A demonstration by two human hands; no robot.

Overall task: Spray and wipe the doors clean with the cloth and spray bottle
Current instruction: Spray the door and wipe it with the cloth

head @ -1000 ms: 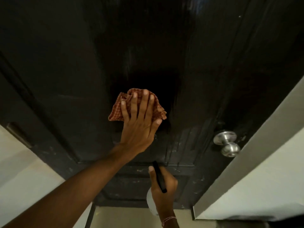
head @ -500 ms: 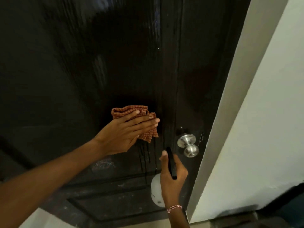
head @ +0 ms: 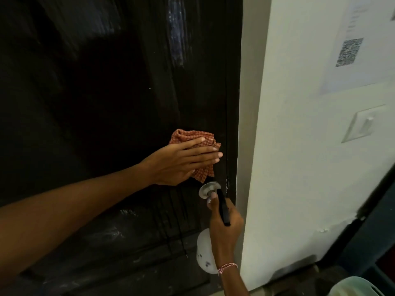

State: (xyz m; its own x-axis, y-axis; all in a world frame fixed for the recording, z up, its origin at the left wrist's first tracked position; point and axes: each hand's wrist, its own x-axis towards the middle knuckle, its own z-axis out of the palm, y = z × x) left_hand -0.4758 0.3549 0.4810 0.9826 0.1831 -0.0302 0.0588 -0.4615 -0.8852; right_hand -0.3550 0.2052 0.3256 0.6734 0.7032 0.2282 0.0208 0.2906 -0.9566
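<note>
A dark, glossy door (head: 111, 99) fills the left and middle of the head view, with wet streaks running down below the knob height. My left hand (head: 179, 162) lies flat with straight fingers on a crumpled orange checked cloth (head: 192, 136), pressing it against the door near its right edge, just above the silver door knob (head: 206, 190). My right hand (head: 224, 227) grips a spray bottle by its black trigger head (head: 223, 208); the white bottle body (head: 204, 251) hangs below the hand, close to the door.
A white door frame and wall (head: 299, 167) stand right of the door. A light switch (head: 363, 122) and a paper sheet with a QR code (head: 350, 52) are on the wall. A pale green container (head: 361, 287) sits at the bottom right corner.
My left hand slid the cloth rightward across the door, from the panel's middle to just above the knob. My view turned right. The right hand stayed low, still holding the bottle.
</note>
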